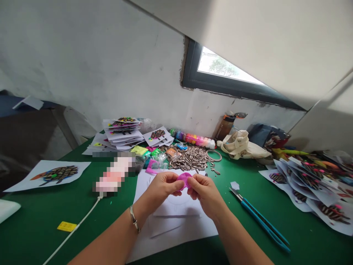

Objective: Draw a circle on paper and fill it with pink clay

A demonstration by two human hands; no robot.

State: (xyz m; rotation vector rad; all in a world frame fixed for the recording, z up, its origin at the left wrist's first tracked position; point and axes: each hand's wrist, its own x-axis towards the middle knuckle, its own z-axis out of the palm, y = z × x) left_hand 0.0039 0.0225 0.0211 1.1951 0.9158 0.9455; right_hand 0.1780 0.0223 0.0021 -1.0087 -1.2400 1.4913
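Note:
Between my two hands is a flattened piece of pink modelling clay [184, 181], pinched by its edges. My left hand [167, 184], with a bracelet at the wrist, grips its left side between thumb and fingers. On the other side my right hand [202, 187] pinches the right edge. Below the hands lie white paper sheets [176, 235], the top one with faint drawn lines. A further strip of pink clay [151, 167] rests at the top left of the paper. Just beyond is a heap of striped sunflower seeds [190, 157].
Blue tweezers [261, 221] lie to the right. Stacks of seed pictures stand at back left [124, 134] and right [311, 187]. A blurred phone-like object [114, 175] with a white cable [74, 230] is on the left. A bottle [224, 127] and cloth bag [239, 145] stand behind.

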